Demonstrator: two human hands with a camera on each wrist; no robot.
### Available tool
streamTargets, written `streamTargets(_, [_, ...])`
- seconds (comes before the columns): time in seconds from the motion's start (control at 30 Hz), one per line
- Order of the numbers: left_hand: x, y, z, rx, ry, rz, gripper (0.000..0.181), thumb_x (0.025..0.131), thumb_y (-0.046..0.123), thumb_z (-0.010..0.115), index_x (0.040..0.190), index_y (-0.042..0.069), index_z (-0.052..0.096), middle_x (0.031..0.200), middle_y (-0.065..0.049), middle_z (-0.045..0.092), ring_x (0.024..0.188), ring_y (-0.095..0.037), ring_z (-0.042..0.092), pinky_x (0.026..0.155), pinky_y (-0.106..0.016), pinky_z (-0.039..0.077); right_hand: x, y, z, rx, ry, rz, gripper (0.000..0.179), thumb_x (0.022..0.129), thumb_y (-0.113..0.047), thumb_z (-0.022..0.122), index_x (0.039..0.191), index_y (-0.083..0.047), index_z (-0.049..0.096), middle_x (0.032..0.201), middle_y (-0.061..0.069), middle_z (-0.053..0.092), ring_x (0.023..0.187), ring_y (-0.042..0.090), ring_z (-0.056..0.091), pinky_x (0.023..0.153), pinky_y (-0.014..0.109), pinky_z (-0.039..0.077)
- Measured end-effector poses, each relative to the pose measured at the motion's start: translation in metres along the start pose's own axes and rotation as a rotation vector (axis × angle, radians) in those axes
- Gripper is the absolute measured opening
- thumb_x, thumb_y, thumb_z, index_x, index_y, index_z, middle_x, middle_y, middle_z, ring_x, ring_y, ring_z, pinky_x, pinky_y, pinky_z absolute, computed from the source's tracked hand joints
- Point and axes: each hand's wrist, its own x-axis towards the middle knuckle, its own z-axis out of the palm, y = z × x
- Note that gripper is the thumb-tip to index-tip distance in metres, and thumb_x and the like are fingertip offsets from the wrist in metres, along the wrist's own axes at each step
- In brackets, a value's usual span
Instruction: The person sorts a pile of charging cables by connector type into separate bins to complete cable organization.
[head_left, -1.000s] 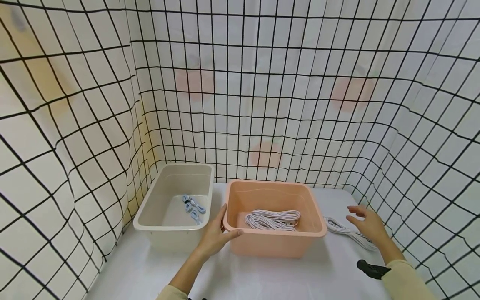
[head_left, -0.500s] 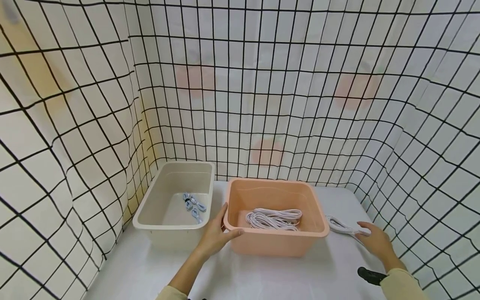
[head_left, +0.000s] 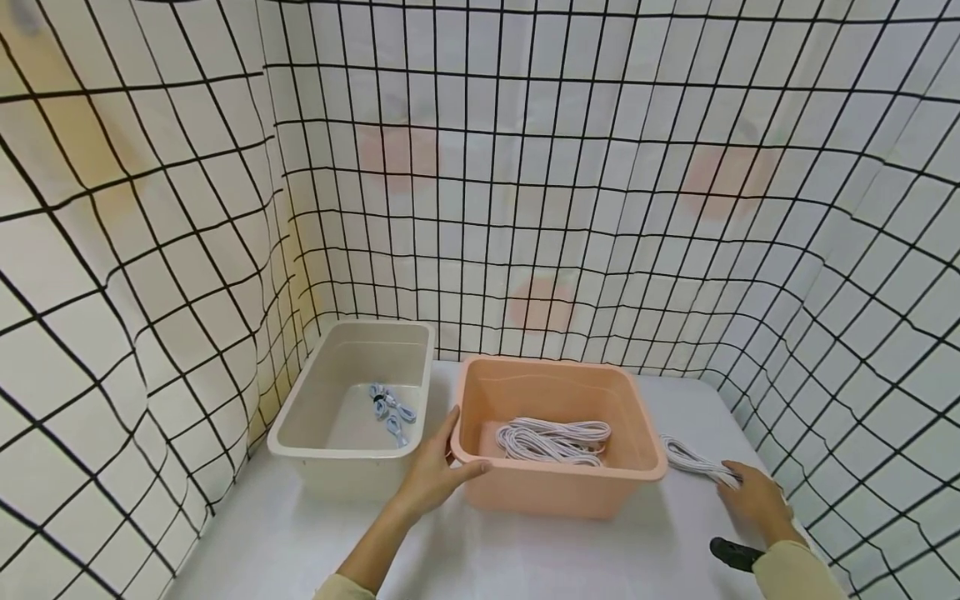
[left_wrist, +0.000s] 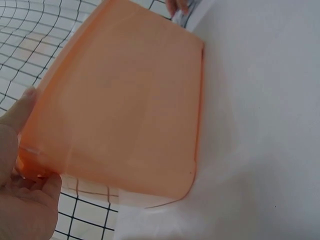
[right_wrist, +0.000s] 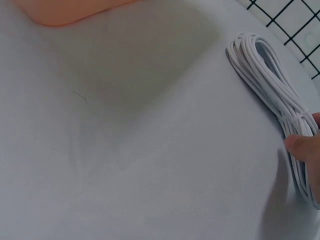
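Note:
My left hand (head_left: 435, 477) grips the near left corner of the orange bin (head_left: 555, 487), thumb on the front of the rim and fingers round the side. Inside that bin lie coiled white cables (head_left: 555, 440). To the right of the bin, my right hand (head_left: 756, 498) pinches another bundled white cable (head_left: 693, 461) near its right end. In the right wrist view the thumb presses the cable bundle (right_wrist: 272, 82) just below its tie; the other fingers are mostly hidden. The left wrist view shows the bin's outer wall (left_wrist: 115, 100) with the left hand (left_wrist: 25, 190) at its rim.
A cream bin (head_left: 345, 454) stands left of the orange one, with small light-blue tied cables (head_left: 390, 408) inside. Black netting (head_left: 510, 208) in front of pale walls encloses the white table (head_left: 555, 558) on the left, back and right.
My right hand has come down from above the white cable bundle and taken hold of its right end. The left hand stays on the orange bin's corner. The view has shifted slightly.

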Motion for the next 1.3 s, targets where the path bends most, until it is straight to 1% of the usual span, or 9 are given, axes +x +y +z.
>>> streamTargets(0.17, [-0.004, 0.001, 0.000, -0.009, 0.005, -0.001, 0.106, 0.087, 0.026, 0.087, 0.162, -0.004, 0.019, 0.163, -0.026, 0.029, 0.141, -0.040, 0.044, 0.109, -0.048, 0.042, -0.003, 0.002, 0.004, 0.024, 0.083, -0.019, 0.049, 0.097, -0.016, 0.065, 0.141, 0.002, 0.056, 0.145, 0.039, 0.044, 0.126, 0.066, 0.040, 0.083, 0.076, 0.042])
streamTargets(0.33, [-0.004, 0.002, 0.000, -0.006, -0.008, 0.008, 0.108, 0.087, 0.028, 0.087, 0.163, -0.004, 0.017, 0.164, -0.025, 0.028, 0.141, -0.041, 0.043, 0.109, -0.047, 0.041, -0.007, 0.001, 0.006, 0.035, 0.104, 0.021, 0.046, 0.097, -0.017, 0.067, 0.138, 0.002, 0.059, 0.144, 0.037, 0.047, 0.121, 0.065, 0.043, 0.082, 0.075, 0.038])
streamTargets(0.5, [-0.003, 0.003, 0.001, 0.008, -0.015, 0.018, 0.107, 0.088, 0.029, 0.086, 0.163, -0.003, 0.016, 0.164, -0.025, 0.029, 0.140, -0.037, 0.046, 0.109, -0.046, 0.042, -0.011, -0.002, 0.005, 0.017, 0.141, 0.015, 0.044, 0.099, -0.016, 0.065, 0.137, 0.005, 0.058, 0.140, 0.037, 0.050, 0.120, 0.064, 0.044, 0.084, 0.072, 0.037])
streamTargets(0.57, [-0.003, 0.003, 0.000, 0.017, -0.014, 0.005, 0.108, 0.087, 0.030, 0.087, 0.164, -0.002, 0.017, 0.164, -0.024, 0.030, 0.140, -0.036, 0.046, 0.109, -0.045, 0.042, -0.011, -0.002, 0.004, 0.021, 0.155, 0.006, 0.043, 0.100, -0.016, 0.063, 0.137, 0.006, 0.057, 0.141, 0.038, 0.049, 0.122, 0.065, 0.043, 0.085, 0.073, 0.036])
streamTargets(0.63, [-0.002, 0.003, 0.001, 0.024, -0.011, 0.012, 0.107, 0.088, 0.030, 0.086, 0.163, -0.003, 0.017, 0.163, -0.025, 0.030, 0.140, -0.039, 0.046, 0.108, -0.047, 0.043, -0.011, -0.001, 0.004, 0.037, 0.164, -0.005, 0.042, 0.101, -0.014, 0.062, 0.137, 0.006, 0.057, 0.141, 0.038, 0.048, 0.124, 0.064, 0.042, 0.087, 0.074, 0.036])
streamTargets(0.7, [-0.001, 0.003, 0.001, 0.022, -0.011, -0.002, 0.108, 0.087, 0.031, 0.086, 0.163, -0.002, 0.017, 0.163, -0.024, 0.030, 0.141, -0.040, 0.045, 0.108, -0.047, 0.042, -0.011, -0.001, 0.002, 0.046, 0.168, -0.021, 0.041, 0.101, -0.013, 0.060, 0.136, 0.007, 0.056, 0.141, 0.039, 0.047, 0.127, 0.065, 0.040, 0.089, 0.075, 0.037])
streamTargets(0.87, [0.000, 0.003, 0.001, 0.022, -0.010, -0.027, 0.108, 0.087, 0.032, 0.087, 0.164, 0.001, 0.018, 0.165, -0.021, 0.029, 0.143, -0.040, 0.042, 0.109, -0.047, 0.041, -0.014, 0.000, -0.005, 0.043, 0.178, -0.076, 0.041, 0.102, -0.013, 0.059, 0.137, 0.009, 0.055, 0.139, 0.042, 0.047, 0.126, 0.066, 0.040, 0.092, 0.077, 0.038])
streamTargets(1.0, [0.001, 0.001, 0.000, 0.016, -0.011, -0.015, 0.107, 0.087, 0.031, 0.086, 0.164, 0.000, 0.018, 0.164, -0.024, 0.029, 0.143, -0.041, 0.042, 0.110, -0.048, 0.041, -0.017, -0.002, -0.010, 0.035, 0.192, -0.108, 0.042, 0.102, -0.012, 0.059, 0.138, 0.010, 0.053, 0.139, 0.043, 0.046, 0.126, 0.065, 0.040, 0.092, 0.076, 0.038])
streamTargets(1.3, [-0.001, 0.001, -0.001, 0.000, -0.012, -0.009, 0.107, 0.087, 0.033, 0.086, 0.163, -0.002, 0.018, 0.163, -0.027, 0.030, 0.142, -0.044, 0.042, 0.110, -0.051, 0.040, -0.021, -0.001, -0.021, 0.002, 0.209, -0.140, 0.042, 0.103, -0.013, 0.057, 0.139, 0.008, 0.051, 0.140, 0.042, 0.045, 0.124, 0.065, 0.042, 0.086, 0.074, 0.042])
